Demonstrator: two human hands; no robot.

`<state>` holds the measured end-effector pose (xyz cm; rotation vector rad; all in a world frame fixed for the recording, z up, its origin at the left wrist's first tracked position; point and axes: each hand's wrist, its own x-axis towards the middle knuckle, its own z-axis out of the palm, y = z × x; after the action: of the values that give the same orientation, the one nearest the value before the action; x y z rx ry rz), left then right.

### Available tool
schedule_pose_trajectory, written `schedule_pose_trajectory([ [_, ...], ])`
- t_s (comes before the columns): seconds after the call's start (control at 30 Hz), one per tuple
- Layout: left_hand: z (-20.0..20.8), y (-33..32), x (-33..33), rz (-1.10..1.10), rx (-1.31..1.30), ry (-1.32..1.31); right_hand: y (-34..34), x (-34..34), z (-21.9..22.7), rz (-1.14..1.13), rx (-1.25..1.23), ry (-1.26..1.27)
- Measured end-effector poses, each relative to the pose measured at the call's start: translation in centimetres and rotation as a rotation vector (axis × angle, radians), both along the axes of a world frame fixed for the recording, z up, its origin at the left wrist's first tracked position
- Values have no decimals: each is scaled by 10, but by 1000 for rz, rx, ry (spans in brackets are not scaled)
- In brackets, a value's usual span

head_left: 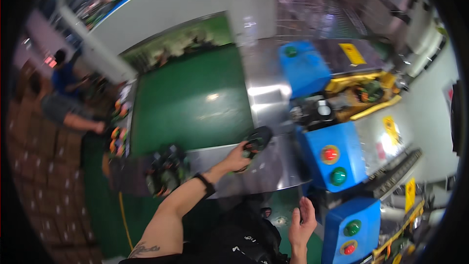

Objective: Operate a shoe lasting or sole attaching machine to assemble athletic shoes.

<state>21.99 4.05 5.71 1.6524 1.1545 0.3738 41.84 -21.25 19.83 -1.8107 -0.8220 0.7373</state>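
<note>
Nearest me, my right hand [301,226] hangs low with its fingers loosely spread and nothing in it, just left of a blue box [352,232] with a green and a red button. The box's lower edge is cut off by the rim. Between my forearms lies something black [244,239]; I cannot make out what it is.

A little farther, my left hand [238,158], a dark band on the wrist, is stretched forward and closed on a black part [258,140] over the steel table [273,166]. The part is blurred; I see an orange-red spot on it but not its shape. To its left, at the near edge of the green belt [190,98], sits a smeared heap of dark parts [166,168] with green and orange bits.

Right of the hand stands a second blue box [337,159], and behind it a yellow fixture [364,93] holding something dark that I cannot resolve. Farther still is a third blue box [303,66].

Far left, another person [66,98] sits beside the belt, too blurred to tell what their hands do. The belt's far end holds a pale pile, indistinct.
</note>
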Motion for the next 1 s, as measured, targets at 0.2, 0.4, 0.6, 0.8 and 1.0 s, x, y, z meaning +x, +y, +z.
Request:
schedule_pose_trajectory([
  [0.2, 51, -97, -46, 581, -629, -482, -49, -18, -22, 340, -96, -44],
  [0.4, 24, -131, -101, 645, 41, 87, -28, -58, -17, 215, -80, 188],
  [0.6, -26, -132, -132, 605, -23, -95, 93, -198, -26, 787, -4, 149],
  [0.8, -37, -137, -129, 599, -52, -127, 164, -388, -122, 776, -395, -48],
  [1.0, -41, -132, -141, 472, 41, -101, 210, -374, -134, 876, -408, 41],
])
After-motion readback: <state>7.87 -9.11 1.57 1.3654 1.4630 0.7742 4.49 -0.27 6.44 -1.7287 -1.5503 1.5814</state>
